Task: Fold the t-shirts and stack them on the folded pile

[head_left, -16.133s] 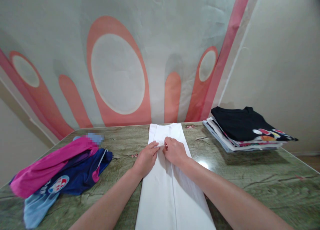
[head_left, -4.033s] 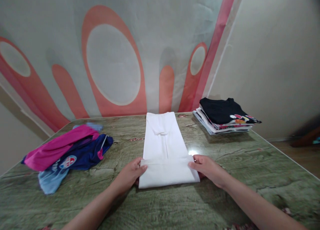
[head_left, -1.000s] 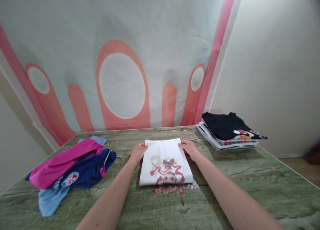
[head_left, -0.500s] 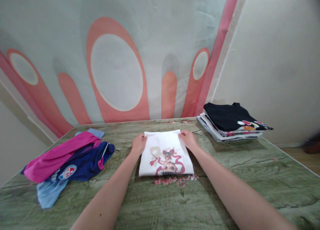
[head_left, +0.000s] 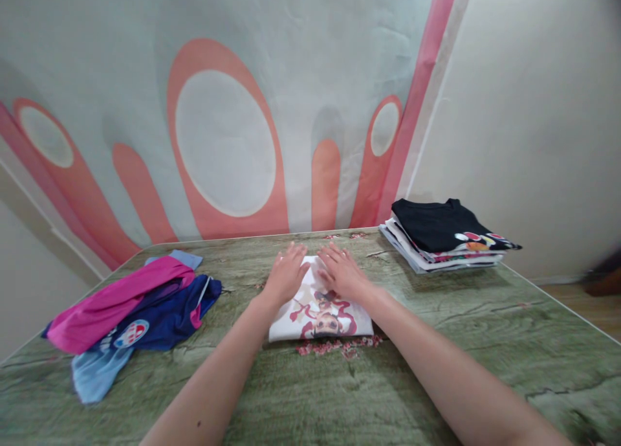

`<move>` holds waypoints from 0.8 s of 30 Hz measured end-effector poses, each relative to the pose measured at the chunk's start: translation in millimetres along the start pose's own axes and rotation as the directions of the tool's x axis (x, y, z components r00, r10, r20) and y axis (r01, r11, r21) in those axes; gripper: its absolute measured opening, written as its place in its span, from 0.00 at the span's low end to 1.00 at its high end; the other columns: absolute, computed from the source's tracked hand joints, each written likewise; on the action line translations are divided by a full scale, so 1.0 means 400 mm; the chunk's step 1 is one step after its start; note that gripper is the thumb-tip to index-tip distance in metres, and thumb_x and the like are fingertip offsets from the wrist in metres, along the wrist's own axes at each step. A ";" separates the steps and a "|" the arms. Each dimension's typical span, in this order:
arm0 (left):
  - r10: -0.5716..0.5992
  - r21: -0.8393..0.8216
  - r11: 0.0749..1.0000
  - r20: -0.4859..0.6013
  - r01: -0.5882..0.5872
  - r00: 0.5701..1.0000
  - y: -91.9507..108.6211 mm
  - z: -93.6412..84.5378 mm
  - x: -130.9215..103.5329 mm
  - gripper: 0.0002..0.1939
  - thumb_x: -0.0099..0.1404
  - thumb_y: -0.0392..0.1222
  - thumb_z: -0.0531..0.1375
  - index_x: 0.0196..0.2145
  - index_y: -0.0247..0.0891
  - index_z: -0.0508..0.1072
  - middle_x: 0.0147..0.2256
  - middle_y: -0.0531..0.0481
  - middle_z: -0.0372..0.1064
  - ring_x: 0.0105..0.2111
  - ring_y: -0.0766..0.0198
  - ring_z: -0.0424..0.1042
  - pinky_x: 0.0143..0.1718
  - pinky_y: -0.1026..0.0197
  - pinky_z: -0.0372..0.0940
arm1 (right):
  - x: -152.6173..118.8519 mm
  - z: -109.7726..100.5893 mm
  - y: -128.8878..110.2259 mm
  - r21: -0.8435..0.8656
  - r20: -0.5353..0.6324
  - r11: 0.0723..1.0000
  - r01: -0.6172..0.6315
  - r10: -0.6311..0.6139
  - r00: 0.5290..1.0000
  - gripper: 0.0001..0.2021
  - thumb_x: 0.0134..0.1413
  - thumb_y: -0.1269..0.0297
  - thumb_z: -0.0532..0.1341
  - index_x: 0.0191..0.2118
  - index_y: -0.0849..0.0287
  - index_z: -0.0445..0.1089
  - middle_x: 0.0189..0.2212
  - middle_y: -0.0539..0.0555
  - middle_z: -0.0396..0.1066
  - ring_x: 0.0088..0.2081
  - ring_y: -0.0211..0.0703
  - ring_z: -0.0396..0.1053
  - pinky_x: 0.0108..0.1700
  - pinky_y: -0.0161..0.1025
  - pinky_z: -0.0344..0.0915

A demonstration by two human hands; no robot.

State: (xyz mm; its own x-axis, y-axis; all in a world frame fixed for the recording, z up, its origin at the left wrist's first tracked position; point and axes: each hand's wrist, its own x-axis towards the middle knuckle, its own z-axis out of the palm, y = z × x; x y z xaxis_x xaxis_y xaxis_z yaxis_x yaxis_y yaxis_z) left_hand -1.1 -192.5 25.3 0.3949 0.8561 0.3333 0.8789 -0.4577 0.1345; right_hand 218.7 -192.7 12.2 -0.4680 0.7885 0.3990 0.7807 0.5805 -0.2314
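Note:
A folded white shirt (head_left: 317,320) with a red and brown cartoon print lies on the table in front of me. My left hand (head_left: 287,274) rests over its far left part, palm down with the fingers spread. Over the far right part lies my right hand (head_left: 342,272), also flat with fingers apart. Both hands cover much of the shirt's far edge, and neither grips anything.
Loose pink, navy and light blue clothes (head_left: 145,303) lie in a heap on the left of the wood-patterned table (head_left: 301,394). A stack of folded shirts (head_left: 436,229), black on top, stands at the back right. A patterned backdrop (head_left: 301,96) rises behind the table.
Both hands have let go of the shirt's far corners and moved inward onto its top, with their fingers now spread flat. The shirt has stayed in about the same place.

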 end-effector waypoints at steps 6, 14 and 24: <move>-0.077 0.077 0.995 0.219 0.061 0.973 -0.030 0.102 -0.013 0.35 0.71 0.60 0.37 0.68 0.37 0.48 0.68 0.44 0.42 0.68 0.53 0.39 0.64 0.44 0.40 | -0.005 0.058 0.032 -0.033 0.241 0.989 -0.141 0.145 0.960 0.32 0.66 0.47 0.40 0.67 0.64 0.50 0.67 0.62 0.47 0.68 0.52 0.40 0.66 0.56 0.37; -0.046 0.135 0.991 0.215 0.017 0.976 -0.025 0.063 -0.033 0.32 0.72 0.58 0.39 0.67 0.40 0.48 0.67 0.44 0.43 0.67 0.53 0.41 0.63 0.39 0.39 | -0.011 0.057 0.029 -0.089 0.245 0.978 -0.190 0.207 0.947 0.33 0.67 0.47 0.37 0.67 0.65 0.47 0.68 0.63 0.45 0.68 0.52 0.38 0.65 0.58 0.37; 0.053 0.034 0.997 0.273 -0.065 0.961 0.093 -0.034 -0.052 0.19 0.71 0.48 0.47 0.54 0.44 0.68 0.55 0.46 0.68 0.52 0.53 0.67 0.49 0.51 0.63 | -0.023 -0.010 -0.030 -0.316 0.110 0.897 -0.309 0.358 0.927 0.27 0.66 0.55 0.47 0.65 0.64 0.53 0.61 0.71 0.57 0.55 0.63 0.63 0.58 0.68 0.44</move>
State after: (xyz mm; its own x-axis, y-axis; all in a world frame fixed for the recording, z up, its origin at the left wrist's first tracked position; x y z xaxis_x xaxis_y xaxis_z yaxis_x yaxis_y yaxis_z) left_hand 19.8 -230.8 35.9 0.4992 0.8634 0.0727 0.8600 -0.5040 0.0803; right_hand 215.3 -207.7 15.1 -0.1997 0.9613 0.1899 0.9758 0.2127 -0.0505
